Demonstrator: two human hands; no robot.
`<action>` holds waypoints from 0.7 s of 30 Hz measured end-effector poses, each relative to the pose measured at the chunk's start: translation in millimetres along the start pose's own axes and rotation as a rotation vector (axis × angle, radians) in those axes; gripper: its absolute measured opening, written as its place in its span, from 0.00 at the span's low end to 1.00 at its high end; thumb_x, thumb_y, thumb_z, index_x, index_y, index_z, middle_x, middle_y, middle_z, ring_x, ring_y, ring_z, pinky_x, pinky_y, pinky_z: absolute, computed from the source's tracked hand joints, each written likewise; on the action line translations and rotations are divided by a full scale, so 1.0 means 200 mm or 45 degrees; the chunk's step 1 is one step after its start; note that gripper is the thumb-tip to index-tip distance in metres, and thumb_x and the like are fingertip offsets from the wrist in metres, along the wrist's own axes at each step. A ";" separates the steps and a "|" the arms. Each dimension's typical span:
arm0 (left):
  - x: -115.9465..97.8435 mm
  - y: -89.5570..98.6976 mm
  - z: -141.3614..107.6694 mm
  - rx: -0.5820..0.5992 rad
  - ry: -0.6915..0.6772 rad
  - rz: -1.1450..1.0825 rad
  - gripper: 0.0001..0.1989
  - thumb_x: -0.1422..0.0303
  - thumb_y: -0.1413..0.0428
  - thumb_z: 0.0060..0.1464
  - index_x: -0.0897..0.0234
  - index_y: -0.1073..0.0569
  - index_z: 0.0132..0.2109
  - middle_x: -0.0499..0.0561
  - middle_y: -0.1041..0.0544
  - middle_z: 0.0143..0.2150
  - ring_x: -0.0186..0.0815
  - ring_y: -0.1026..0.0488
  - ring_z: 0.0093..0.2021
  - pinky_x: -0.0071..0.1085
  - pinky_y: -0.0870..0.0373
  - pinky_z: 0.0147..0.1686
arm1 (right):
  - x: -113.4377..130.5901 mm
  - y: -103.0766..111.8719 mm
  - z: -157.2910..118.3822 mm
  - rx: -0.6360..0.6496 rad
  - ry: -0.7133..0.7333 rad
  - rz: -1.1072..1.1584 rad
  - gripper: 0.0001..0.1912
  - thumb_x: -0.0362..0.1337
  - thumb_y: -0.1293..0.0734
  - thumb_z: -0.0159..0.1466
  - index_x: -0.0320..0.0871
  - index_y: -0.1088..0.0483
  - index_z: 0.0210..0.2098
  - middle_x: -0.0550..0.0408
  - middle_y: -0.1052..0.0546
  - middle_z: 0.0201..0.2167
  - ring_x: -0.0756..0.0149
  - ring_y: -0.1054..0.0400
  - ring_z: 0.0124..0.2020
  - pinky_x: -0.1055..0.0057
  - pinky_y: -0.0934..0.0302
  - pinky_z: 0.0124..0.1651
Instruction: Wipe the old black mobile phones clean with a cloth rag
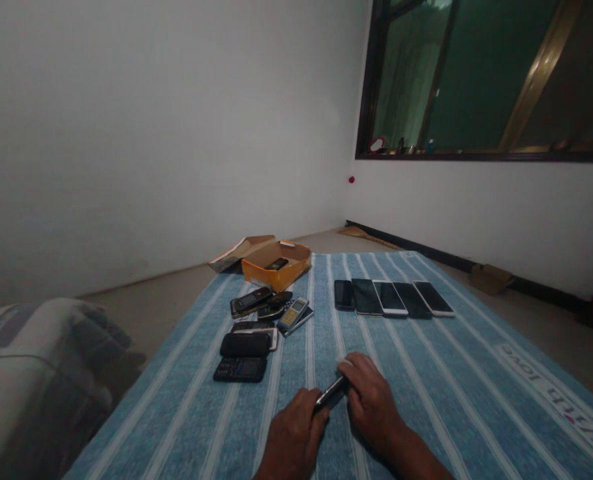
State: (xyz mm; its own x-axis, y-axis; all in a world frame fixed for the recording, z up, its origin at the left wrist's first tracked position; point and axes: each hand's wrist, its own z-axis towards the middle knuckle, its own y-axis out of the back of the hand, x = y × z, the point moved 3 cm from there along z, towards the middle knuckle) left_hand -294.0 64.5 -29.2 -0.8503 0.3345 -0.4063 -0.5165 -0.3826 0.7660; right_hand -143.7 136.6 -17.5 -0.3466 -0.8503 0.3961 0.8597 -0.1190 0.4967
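On a blue-striped towel (pixel 416 413) laid on the floor, both hands are working around one slim dark phone (pixel 331 393). Left hand (pixel 293 433) is gripping its near end w/ fingers curled round the edge, & right hand (pixel 371 407) is pressing in on the far end w/ fingers closed up, so the phone is sitting tilted between them, just above the cloth. Two-sided hold like this looks meant to steady it. Small white bit is showing at the right fingertips; can't tell what it is.

Straight ahead, five smartphones (pixel 390 298) are lying face up side by side, prob. lined up so each screen is showing. Left of them, older handsets are sitting in a looser group: slider phone (pixel 250 302), flip phone (pixel 273 305), silver keypad phone (pixel 293 315), black pouch (pixel 245 345) & black keypad phone (pixel 240 369). Orange cardboard box (pixel 276 267) is sitting at the towel's far edge, flap open, w/ black handset (pixel 277 264) inside, likely opened that way for easy reach.

"With love" lettering (pixel 556 393) is running along the towel's right edge. Folded bedding (pixel 36 373) is bulking up on the left, small cardboard box (pixel 490 279) is sitting by the right wall, & a dark window (pixel 476 80) is filling the upper right.
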 end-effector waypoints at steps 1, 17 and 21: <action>0.00 0.00 0.00 -0.003 0.000 -0.007 0.08 0.70 0.53 0.64 0.62 0.30 0.43 0.51 0.23 0.33 0.36 0.22 0.33 0.26 0.27 0.29 | -0.01 0.00 0.00 -0.002 0.002 0.006 0.27 0.19 0.45 0.54 0.44 0.32 0.49 0.48 0.28 0.42 0.59 0.33 0.46 0.60 0.32 0.48; -0.04 0.02 0.01 0.035 0.016 -0.019 0.10 0.66 0.56 0.67 0.61 0.31 0.44 0.49 0.25 0.32 0.34 0.24 0.30 0.26 0.29 0.28 | -0.03 0.01 -0.02 0.005 -0.003 0.103 0.29 0.18 0.45 0.53 0.43 0.32 0.51 0.47 0.28 0.45 0.59 0.34 0.49 0.60 0.34 0.52; -0.04 0.02 0.01 0.061 0.048 0.000 0.11 0.66 0.56 0.66 0.62 0.30 0.44 0.50 0.24 0.32 0.35 0.24 0.30 0.27 0.29 0.29 | -0.04 0.00 -0.02 0.013 -0.024 0.124 0.29 0.18 0.45 0.53 0.43 0.32 0.50 0.47 0.28 0.44 0.59 0.35 0.48 0.59 0.34 0.51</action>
State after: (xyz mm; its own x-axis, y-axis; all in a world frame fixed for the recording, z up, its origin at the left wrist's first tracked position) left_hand -288.6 61.4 -22.1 -0.8539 0.3016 -0.4240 -0.5119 -0.3407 0.7886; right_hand -139.9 142.3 -23.3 -0.2684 -0.8478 0.4573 0.8859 -0.0309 0.4628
